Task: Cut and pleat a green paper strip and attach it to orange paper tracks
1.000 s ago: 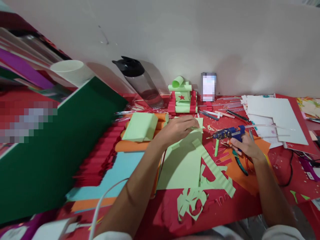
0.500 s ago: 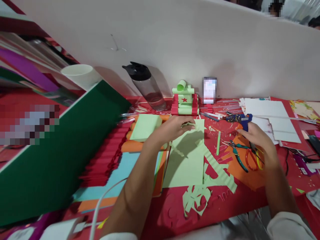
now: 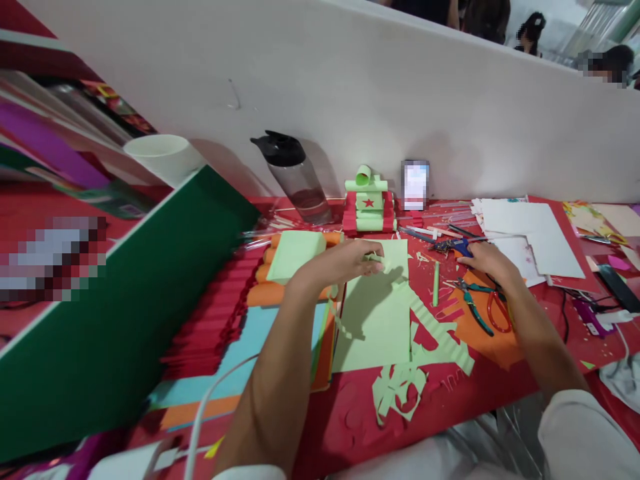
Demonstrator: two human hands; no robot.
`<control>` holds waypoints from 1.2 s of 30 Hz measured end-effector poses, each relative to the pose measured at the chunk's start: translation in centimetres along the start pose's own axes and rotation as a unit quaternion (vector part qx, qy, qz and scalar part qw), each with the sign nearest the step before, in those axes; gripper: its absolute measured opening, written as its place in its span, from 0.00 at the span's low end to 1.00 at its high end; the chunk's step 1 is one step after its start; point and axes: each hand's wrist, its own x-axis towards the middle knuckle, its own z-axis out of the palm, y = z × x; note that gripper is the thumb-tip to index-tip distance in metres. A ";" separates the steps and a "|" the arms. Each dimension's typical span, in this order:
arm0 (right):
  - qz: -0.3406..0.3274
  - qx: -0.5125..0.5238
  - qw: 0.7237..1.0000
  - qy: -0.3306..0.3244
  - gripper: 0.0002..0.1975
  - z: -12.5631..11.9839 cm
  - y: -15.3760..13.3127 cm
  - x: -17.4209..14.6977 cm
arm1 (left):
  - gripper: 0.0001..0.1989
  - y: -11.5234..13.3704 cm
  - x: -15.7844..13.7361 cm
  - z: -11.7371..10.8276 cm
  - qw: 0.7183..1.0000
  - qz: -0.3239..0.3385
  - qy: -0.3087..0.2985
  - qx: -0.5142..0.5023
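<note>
My left hand is over the upper part of a light green paper sheet, its fingers curled round a small light green paper strip. A thin, curled end of green paper hangs below that hand. At the right, my right hand grips the handle of a blue glue gun, whose nozzle points left, low over the table. Behind the sheet stands a paper tank model with a red star. A rolled green paper tube lies between my hands.
Pliers lie on orange paper below my right hand. Green scraps are near the front edge. A water bottle and a phone stand at the back. A green board leans at the left; a white cable crosses beside my left forearm.
My right hand has moved slightly left with the glue gun, which sits a little lower. The left hand has shifted slightly left, still holding the paper strip. The camera view has shifted a little.
</note>
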 end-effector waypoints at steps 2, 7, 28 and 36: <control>0.003 -0.002 1.000 0.030 0.17 -0.6 -0.9 -0.7 | 0.14 -0.3 0.1 0.0 1.000 0.002 -0.015 -0.015; -0.062 0.114 0.985 0.111 0.11 -1.5 -6.4 -2.7 | 0.15 -0.6 0.3 0.2 0.999 -0.005 -0.030 -0.038; -0.218 0.258 0.941 0.010 0.06 1.7 -14.1 -0.9 | 0.15 -0.5 0.8 0.7 0.997 0.034 -0.020 -0.073; -0.275 0.528 0.799 -0.083 0.05 -0.8 -11.3 0.1 | 0.17 0.6 0.1 0.4 0.985 0.044 0.031 -0.161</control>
